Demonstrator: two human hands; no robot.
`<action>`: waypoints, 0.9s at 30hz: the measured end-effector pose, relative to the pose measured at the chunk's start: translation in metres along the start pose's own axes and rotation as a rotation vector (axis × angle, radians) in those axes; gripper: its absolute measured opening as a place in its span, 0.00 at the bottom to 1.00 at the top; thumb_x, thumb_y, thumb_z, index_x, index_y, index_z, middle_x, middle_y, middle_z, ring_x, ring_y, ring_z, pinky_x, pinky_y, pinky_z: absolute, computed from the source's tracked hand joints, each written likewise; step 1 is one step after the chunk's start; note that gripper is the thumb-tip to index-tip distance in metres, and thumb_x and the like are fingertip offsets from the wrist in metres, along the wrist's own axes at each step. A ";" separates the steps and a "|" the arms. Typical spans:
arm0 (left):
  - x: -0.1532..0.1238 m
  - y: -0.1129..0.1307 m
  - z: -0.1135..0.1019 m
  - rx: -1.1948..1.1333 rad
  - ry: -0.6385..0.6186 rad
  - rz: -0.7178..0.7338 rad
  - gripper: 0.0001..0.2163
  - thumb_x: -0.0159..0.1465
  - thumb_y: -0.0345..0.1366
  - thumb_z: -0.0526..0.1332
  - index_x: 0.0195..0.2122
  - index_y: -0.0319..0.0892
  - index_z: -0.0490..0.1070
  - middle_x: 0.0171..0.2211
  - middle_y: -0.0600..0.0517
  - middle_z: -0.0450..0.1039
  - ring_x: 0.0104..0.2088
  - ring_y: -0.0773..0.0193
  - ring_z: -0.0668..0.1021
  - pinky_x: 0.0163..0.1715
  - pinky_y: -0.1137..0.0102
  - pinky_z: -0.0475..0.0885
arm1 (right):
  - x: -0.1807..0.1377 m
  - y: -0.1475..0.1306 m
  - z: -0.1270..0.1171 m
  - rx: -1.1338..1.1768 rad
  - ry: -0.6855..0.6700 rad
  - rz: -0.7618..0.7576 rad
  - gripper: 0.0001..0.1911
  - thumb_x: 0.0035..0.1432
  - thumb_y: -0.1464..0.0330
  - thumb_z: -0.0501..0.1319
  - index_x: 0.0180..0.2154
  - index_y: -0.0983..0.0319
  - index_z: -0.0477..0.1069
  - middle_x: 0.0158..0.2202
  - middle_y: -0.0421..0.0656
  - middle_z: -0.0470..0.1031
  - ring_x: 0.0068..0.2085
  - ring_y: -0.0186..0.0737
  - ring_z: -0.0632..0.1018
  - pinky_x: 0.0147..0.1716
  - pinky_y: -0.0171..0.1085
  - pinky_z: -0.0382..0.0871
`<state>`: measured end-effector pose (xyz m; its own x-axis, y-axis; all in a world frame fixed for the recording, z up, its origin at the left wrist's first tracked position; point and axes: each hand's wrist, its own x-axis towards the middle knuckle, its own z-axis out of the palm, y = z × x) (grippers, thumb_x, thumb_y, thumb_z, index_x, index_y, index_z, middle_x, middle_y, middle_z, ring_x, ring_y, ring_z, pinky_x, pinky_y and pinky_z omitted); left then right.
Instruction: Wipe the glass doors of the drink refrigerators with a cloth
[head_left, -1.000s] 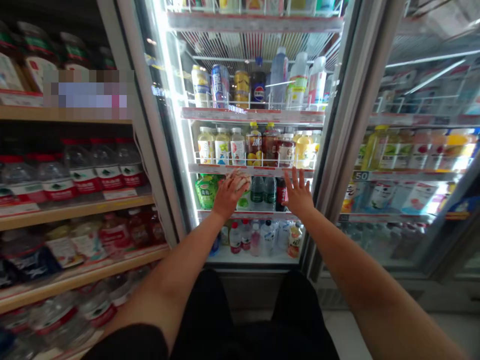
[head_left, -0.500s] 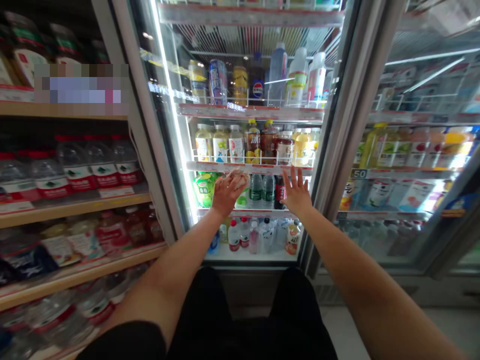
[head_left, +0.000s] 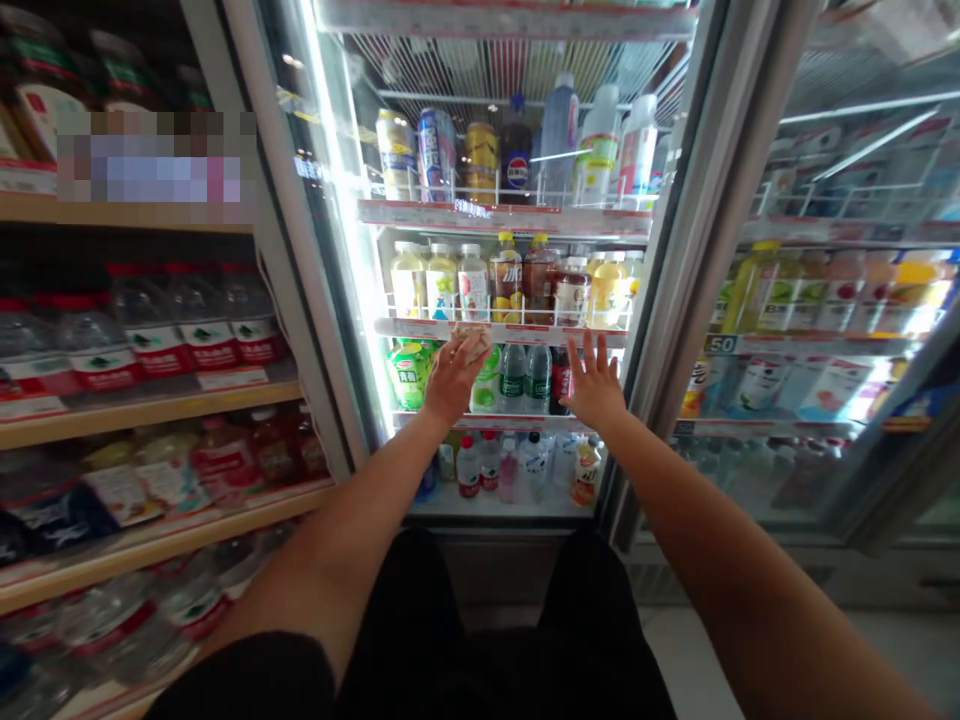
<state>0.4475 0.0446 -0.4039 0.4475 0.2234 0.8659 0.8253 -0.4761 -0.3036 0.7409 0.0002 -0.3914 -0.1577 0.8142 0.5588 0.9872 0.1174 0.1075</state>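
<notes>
- The left hand is closed around a pale bottle, whose upper part is wrapped by the fingers at the front edge of the third shelf of the open cooler.
- The bottle is held level with that shelf's price rail, above a row of green bottles and beside a pair of dark green bottles; it is judged to be not yet set down, since it is gripped and no part of it can be seen resting on a shelf.
- The bottle's label and lower half are hidden by the hand, so its kind cannot be told with any certainty.
- The right hand is spread wide, fingers apart and palm forward, and holds nothing; it is raised just in front of a red-labelled bottle near the cooler's door frame.
- Above the hands, a shelf of yellow and brown juice bottles is seen fully stocked, and cans and taller bottles fill the shelf over that.
- Below, small bottles stand on the bottom shelf.
- As a judgement, the work is partway along: one bottle is in hand at the shelf front, and its placing or removal is left to be completed.
- To the left, open wooden shelves carry water bottles.
</notes>
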 end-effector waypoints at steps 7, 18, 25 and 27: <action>-0.028 0.022 0.006 0.023 -0.069 0.190 0.17 0.69 0.29 0.55 0.56 0.49 0.73 0.61 0.50 0.71 0.61 0.58 0.71 0.60 0.60 0.70 | 0.001 -0.005 0.002 0.000 -0.004 0.023 0.67 0.52 0.59 0.73 0.73 0.62 0.24 0.74 0.55 0.18 0.73 0.63 0.30 0.68 0.65 0.41; -0.011 0.013 0.000 0.064 0.065 -0.021 0.17 0.70 0.29 0.53 0.55 0.49 0.75 0.61 0.50 0.71 0.59 0.55 0.71 0.60 0.57 0.70 | 0.002 -0.003 0.007 0.009 0.013 0.013 0.67 0.52 0.59 0.72 0.72 0.61 0.21 0.73 0.55 0.17 0.73 0.63 0.31 0.68 0.66 0.43; -0.001 0.010 0.002 0.041 0.047 0.019 0.17 0.70 0.30 0.55 0.55 0.52 0.75 0.61 0.52 0.71 0.56 0.57 0.71 0.58 0.57 0.71 | 0.002 -0.005 0.005 0.012 0.002 0.025 0.67 0.53 0.59 0.72 0.72 0.60 0.23 0.74 0.54 0.18 0.73 0.62 0.30 0.68 0.65 0.41; 0.019 0.006 0.000 0.050 0.088 -0.051 0.17 0.71 0.31 0.54 0.57 0.51 0.74 0.63 0.50 0.69 0.59 0.55 0.69 0.60 0.54 0.70 | 0.002 -0.005 0.006 0.019 0.008 0.022 0.68 0.52 0.59 0.73 0.72 0.60 0.21 0.74 0.54 0.17 0.73 0.63 0.29 0.68 0.66 0.41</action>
<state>0.4606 0.0461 -0.3894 0.3747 0.1700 0.9114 0.8634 -0.4223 -0.2762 0.7362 0.0048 -0.3959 -0.1361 0.8123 0.5672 0.9907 0.1105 0.0795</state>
